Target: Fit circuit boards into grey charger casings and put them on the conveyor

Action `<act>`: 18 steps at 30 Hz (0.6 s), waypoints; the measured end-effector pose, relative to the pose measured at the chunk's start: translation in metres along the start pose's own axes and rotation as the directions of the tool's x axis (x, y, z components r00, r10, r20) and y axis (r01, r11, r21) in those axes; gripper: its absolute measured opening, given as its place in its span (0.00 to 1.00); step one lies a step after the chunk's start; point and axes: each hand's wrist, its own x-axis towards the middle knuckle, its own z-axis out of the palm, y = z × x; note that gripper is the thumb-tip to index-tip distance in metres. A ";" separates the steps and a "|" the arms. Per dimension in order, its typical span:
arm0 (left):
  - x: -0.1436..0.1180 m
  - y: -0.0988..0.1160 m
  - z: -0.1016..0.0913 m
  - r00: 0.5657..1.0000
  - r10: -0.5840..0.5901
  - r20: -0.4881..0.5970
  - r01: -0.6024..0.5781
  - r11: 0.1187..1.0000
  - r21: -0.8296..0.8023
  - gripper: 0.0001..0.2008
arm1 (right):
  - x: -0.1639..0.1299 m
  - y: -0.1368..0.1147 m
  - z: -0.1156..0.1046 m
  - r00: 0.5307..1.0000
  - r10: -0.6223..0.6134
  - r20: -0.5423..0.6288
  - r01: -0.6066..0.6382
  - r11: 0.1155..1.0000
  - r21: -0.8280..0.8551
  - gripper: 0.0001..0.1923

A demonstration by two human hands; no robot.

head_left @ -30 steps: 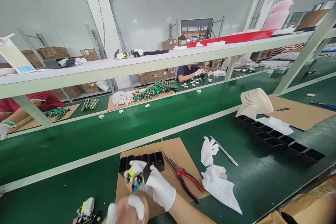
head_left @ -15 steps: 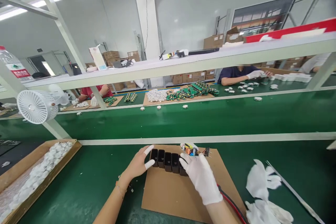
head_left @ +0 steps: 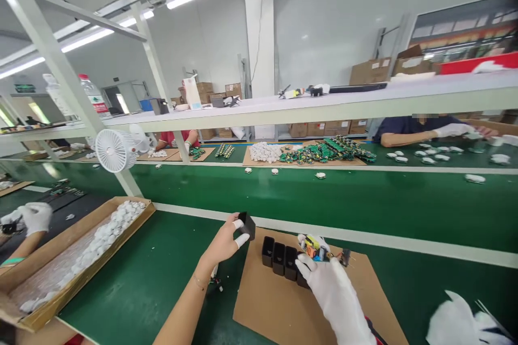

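Note:
My left hand [head_left: 224,241], bare but for white covers on two fingertips, pinches a black plastic case [head_left: 246,226] above the cardboard's left corner. Several matching cases [head_left: 278,257] stand in a row on the cardboard sheet [head_left: 275,302], open tops up. At the row's right end, my white-gloved right hand [head_left: 329,283] has its fingers closed around the last case [head_left: 301,278], which they partly hide. Just beyond those fingers is a circuit board [head_left: 315,248] with yellow, orange and blue parts; whether the hand touches it I cannot tell.
A cardboard tray [head_left: 109,248] of white pieces lies left, with a co-worker's gloved hand [head_left: 36,218] behind it. A small fan [head_left: 115,150] is fixed to the frame post. White cloth gloves [head_left: 453,321] lie right. Beyond the green belt [head_left: 283,194], other people work beside piled boards [head_left: 327,151].
My left hand has lifted the leftmost black case from the row and carried it up and away. My right hand stays at the row's other end. The camera view has shifted left.

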 end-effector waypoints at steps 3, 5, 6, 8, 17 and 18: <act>0.005 0.038 -0.016 0.997 0.063 -0.047 -0.066 0.995 -0.073 0.03 | 0.008 0.003 0.010 1.000 -0.020 -0.002 0.020 1.000 0.007 0.17; 0.008 0.064 -0.021 0.992 0.102 -0.069 -0.109 0.988 -0.111 0.05 | 0.012 0.000 0.022 1.000 -0.029 -0.005 0.029 0.999 0.017 0.18; 0.008 0.076 -0.022 0.990 0.119 -0.077 -0.128 0.982 -0.137 0.08 | 0.013 -0.004 0.030 0.999 -0.038 -0.011 0.038 0.999 0.025 0.19; 0.008 0.096 -0.021 0.985 0.149 -0.087 -0.165 0.961 -0.224 0.14 | 0.012 -0.016 0.050 0.997 -0.071 -0.031 0.073 0.996 0.056 0.24; -0.008 0.105 -0.022 0.916 0.318 -0.245 -0.382 0.879 -0.287 0.35 | -0.014 -0.045 0.129 0.941 -0.320 -0.106 0.309 0.945 -0.112 0.39; -0.008 0.103 -0.025 0.911 0.334 -0.241 -0.389 0.888 -0.243 0.35 | -0.014 -0.042 0.128 0.928 -0.360 -0.097 0.334 0.917 -0.217 0.40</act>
